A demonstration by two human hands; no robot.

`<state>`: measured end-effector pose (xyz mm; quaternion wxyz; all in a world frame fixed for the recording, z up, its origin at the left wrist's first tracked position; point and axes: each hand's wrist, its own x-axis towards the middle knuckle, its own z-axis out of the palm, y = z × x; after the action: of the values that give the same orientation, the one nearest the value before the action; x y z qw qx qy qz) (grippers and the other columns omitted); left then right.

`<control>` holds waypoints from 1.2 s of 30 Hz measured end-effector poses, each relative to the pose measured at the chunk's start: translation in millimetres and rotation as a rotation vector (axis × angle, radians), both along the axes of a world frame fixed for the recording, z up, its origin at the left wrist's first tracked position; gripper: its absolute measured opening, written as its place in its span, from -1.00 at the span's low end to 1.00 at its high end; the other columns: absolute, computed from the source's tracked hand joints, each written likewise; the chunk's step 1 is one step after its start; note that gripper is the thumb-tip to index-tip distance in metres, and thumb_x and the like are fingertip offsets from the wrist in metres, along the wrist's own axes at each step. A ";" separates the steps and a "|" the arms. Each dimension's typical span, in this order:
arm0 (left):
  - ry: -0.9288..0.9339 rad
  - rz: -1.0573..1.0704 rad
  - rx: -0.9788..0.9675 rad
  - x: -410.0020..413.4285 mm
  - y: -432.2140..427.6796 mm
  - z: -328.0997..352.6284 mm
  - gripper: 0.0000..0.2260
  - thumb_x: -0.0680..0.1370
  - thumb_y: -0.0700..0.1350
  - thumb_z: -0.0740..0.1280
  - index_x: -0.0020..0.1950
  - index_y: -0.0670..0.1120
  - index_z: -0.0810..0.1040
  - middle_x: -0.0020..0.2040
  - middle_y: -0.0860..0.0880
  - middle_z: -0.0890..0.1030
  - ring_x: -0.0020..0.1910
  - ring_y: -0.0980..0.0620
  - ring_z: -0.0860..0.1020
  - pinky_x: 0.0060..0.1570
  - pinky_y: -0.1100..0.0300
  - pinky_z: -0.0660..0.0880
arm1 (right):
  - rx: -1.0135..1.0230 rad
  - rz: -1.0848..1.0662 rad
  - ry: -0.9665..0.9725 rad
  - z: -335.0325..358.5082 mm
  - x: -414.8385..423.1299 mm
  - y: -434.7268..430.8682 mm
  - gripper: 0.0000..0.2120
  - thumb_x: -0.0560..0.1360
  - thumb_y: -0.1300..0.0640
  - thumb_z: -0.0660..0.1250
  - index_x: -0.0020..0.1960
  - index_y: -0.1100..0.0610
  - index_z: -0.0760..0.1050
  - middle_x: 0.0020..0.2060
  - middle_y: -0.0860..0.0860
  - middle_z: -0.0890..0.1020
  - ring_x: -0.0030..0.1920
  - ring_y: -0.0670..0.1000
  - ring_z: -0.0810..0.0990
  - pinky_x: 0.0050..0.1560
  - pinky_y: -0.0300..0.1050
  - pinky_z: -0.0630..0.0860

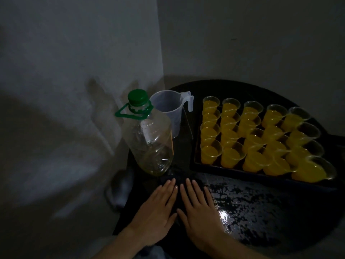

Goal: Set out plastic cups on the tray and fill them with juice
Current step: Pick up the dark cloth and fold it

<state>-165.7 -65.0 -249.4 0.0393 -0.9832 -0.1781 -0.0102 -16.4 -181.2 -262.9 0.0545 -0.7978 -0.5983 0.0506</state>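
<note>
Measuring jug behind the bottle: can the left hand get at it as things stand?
Probably not straight on: the capped bottle stands between the left hand and the measuring jug. Going round through the gap beside the tray looks possible.

Clear plastic cups (230,154) and bottle (151,144), translucent plastic jug (168,111), glossy speckled dark table (252,202).
</note>
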 end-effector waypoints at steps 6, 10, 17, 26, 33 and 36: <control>0.041 -0.106 -0.007 -2.5 19.9 7.5 -0.29 0.52 0.23 0.21 0.56 -0.18 0.33 0.60 -0.15 0.26 0.58 -0.06 0.24 0.45 0.08 0.12 | -0.018 -0.103 -0.006 0.0 -7.4 1.5 -0.34 0.58 -0.26 0.05 0.50 0.14 0.38 0.50 0.23 0.36 0.51 0.24 0.31 0.39 0.34 0.17; 0.071 -0.112 -0.047 0.0 20.6 11.9 -0.24 0.47 0.23 0.24 0.56 -0.18 0.34 0.59 -0.15 0.28 0.57 -0.06 0.25 0.45 0.09 0.13 | -0.011 -0.126 0.001 2.0 -11.2 4.6 -0.33 0.54 -0.26 0.09 0.47 0.14 0.43 0.46 0.25 0.40 0.47 0.26 0.37 0.38 0.30 0.17; -0.043 -0.085 -0.105 20.6 -2.8 39.4 -0.27 0.47 0.15 0.23 0.58 -0.16 0.30 0.61 -0.10 0.25 0.58 -0.03 0.24 0.46 0.11 0.13 | 0.096 0.010 -0.032 26.7 28.1 -20.1 -0.36 0.59 -0.25 0.10 0.60 -0.04 0.19 0.57 0.11 0.25 0.54 0.19 0.23 0.45 0.09 0.18; -0.499 0.100 -0.453 124.2 -23.2 105.6 -0.35 0.64 0.21 -0.04 0.64 0.05 -0.23 0.65 0.16 -0.25 0.62 0.19 -0.20 0.58 0.19 -0.12 | 0.204 -0.111 -0.023 123.1 125.2 -71.3 -0.34 0.64 -0.24 -0.04 0.60 -0.18 -0.31 0.62 -0.04 -0.16 0.61 0.03 -0.17 0.51 -0.01 0.03; -0.536 0.147 -0.415 171.6 7.0 146.3 -0.38 0.60 0.30 -0.12 0.64 0.16 -0.12 0.64 0.17 -0.18 0.60 0.23 -0.21 0.53 0.11 -0.09 | 0.260 -0.318 -0.166 180.4 232.7 -106.0 -0.39 0.62 -0.28 -0.20 0.60 -0.17 -0.28 0.62 -0.04 -0.11 0.61 0.02 -0.15 0.53 0.08 0.06; -0.541 0.213 -0.428 180.5 28.1 152.4 -0.36 0.60 0.29 -0.13 0.65 0.09 0.03 0.67 0.05 0.00 0.62 0.10 -0.04 0.52 0.02 0.07 | 0.254 -0.426 -0.173 192.7 267.1 -113.4 -0.41 0.65 -0.24 -0.15 0.61 -0.14 -0.22 0.63 0.01 -0.05 0.61 0.04 -0.11 0.52 0.11 0.12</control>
<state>14.8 -36.9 -97.0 -0.2149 -0.9068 -0.2817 -0.2283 250.8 -294.6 -70.2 0.1124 -0.8939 -0.4210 -0.1058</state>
